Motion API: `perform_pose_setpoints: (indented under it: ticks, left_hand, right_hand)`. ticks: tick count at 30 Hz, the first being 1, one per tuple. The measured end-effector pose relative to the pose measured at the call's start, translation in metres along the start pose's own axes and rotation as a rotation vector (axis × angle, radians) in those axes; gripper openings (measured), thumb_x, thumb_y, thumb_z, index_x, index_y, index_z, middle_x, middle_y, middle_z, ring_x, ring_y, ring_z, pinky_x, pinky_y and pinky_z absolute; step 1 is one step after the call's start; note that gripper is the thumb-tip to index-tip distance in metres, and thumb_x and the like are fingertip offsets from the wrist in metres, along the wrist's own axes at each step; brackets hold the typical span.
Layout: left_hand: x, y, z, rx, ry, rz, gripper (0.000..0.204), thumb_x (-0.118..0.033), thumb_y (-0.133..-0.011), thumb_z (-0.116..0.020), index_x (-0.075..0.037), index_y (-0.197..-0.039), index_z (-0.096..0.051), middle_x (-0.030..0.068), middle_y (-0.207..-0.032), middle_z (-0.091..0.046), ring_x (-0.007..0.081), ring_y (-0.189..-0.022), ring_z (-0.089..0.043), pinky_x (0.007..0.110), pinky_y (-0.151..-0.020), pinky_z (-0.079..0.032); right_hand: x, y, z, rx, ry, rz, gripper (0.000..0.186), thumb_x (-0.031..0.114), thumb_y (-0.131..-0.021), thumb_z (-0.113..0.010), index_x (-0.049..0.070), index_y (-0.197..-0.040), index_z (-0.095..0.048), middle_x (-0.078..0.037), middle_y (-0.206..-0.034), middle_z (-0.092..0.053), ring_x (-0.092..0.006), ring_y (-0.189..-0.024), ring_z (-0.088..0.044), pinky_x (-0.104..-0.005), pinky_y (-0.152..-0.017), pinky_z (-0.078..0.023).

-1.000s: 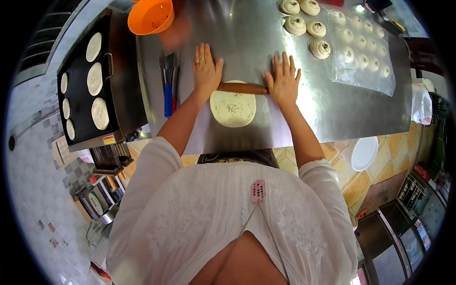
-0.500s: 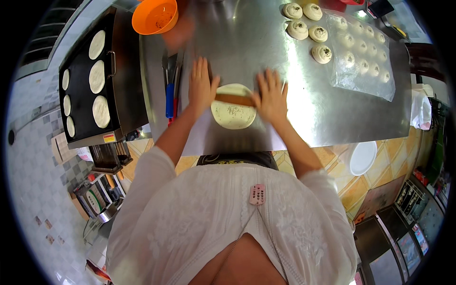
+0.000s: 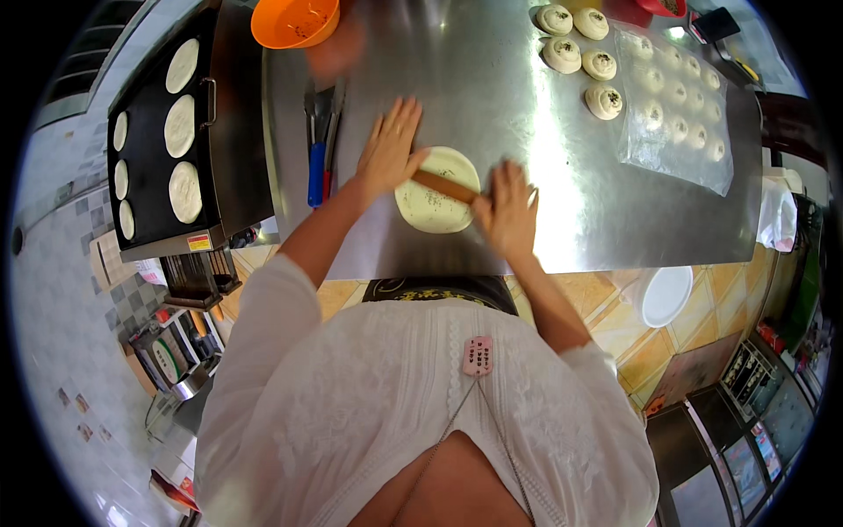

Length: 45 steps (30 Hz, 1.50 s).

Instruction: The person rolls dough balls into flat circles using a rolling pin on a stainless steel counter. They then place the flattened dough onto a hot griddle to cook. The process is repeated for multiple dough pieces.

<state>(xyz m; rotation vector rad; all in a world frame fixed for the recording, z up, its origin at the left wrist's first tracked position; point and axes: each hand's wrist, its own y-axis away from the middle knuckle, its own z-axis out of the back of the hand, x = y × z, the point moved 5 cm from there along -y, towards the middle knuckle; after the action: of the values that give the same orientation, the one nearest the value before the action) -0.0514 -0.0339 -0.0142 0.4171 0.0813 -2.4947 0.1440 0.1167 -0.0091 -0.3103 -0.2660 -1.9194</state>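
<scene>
A flat round of pale dough (image 3: 436, 215), flecked with dark bits, lies on the steel table. Across it a brown wooden rolling pin (image 3: 445, 185) sits slanted, its right end nearer to me. My left hand (image 3: 389, 149) presses on the pin's left end, open, with its fingers stretched forward. At the right end my right hand (image 3: 509, 211) lies on the pin, also open, fingers extended and slightly blurred. Both palms hide the pin's tips; no fingers wrap round it.
Left stands a black griddle (image 3: 149, 198) with several flat dough rounds. Tongs with blue handles (image 3: 316, 176) lie beside an orange bowl (image 3: 294, 22). Coiled dough buns (image 3: 604, 101) sit at the far right, near more under a plastic sheet (image 3: 676, 167). A steel table (image 3: 474, 88) holds these.
The rolling pin has turned from nearly level to slanted. My left hand has shifted forward and right, my right hand back toward me. The whole view has shifted slightly.
</scene>
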Motion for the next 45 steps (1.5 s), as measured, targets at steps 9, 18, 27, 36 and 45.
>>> perform_pose_setpoints:
  ticks: [9, 18, 27, 36, 45]
  left_hand:
    - [0.007, 0.113, 0.029, -0.2, 0.055, 0.162, 0.068, -0.019, -0.089, -0.065, 0.0, -0.148, -0.036, 0.0184, -0.153, -0.038, 0.0371, -0.143, -0.033, 0.05, -0.114, -0.03]
    - [-0.031, 0.012, 0.011, 0.193, 0.31, 0.633, 0.025, -0.018, -0.081, -0.074, -0.007, -0.102, -0.065, 0.0139, -0.116, -0.064, 0.0326, -0.103, -0.063, 0.042, -0.084, -0.052]
    - [-0.052, 0.089, -0.003, -0.27, 0.218, 0.101, 0.022, -0.012, -0.071, -0.076, -0.008, -0.089, -0.063, 0.0086, -0.099, -0.064, 0.0316, -0.102, -0.06, 0.044, -0.09, -0.047]
    - [-0.033, 0.103, 0.085, 0.01, 1.067, 0.518, 0.025, -0.023, -0.091, -0.069, -0.003, -0.105, -0.064, 0.0088, -0.085, -0.071, 0.0159, -0.072, -0.066, 0.03, -0.07, -0.055]
    - [0.057, 0.165, 0.168, -0.038, 0.876, 0.629, 0.023, -0.021, -0.085, -0.073, -0.003, -0.1, -0.068, 0.0121, -0.088, -0.074, 0.0206, -0.08, -0.071, 0.035, -0.073, -0.055]
  right_hand:
    - [0.002, 0.046, 0.028, -0.093, -0.28, 0.279, 0.055, 0.0, -0.077, -0.063, 0.011, -0.13, -0.061, -0.01, -0.108, -0.062, -0.0305, -0.096, -0.059, -0.0412, -0.082, -0.049]
    - [-0.094, -0.039, 0.041, -0.295, -0.159, 0.165, 0.052, 0.002, -0.077, -0.073, 0.009, -0.128, -0.062, -0.01, -0.112, -0.064, -0.0303, -0.103, -0.06, -0.0392, -0.088, -0.05]
    - [0.027, -0.047, 0.01, -0.011, -0.348, 0.52, 0.061, 0.011, -0.075, -0.077, 0.01, -0.132, -0.058, -0.011, -0.129, -0.058, -0.0284, -0.119, -0.055, -0.044, -0.097, -0.046]
    - [0.077, -0.08, 0.065, 0.892, -1.012, 0.068, 0.036, 0.034, -0.095, -0.065, 0.007, -0.118, -0.069, -0.007, -0.115, -0.068, -0.0225, -0.105, -0.065, -0.0384, -0.087, -0.053]
    - [0.161, -0.032, 0.006, 0.992, -1.94, -0.534, 0.061, 0.049, -0.105, -0.04, 0.008, -0.15, -0.037, -0.012, -0.151, -0.045, -0.0312, -0.139, -0.043, -0.0503, -0.116, -0.035]
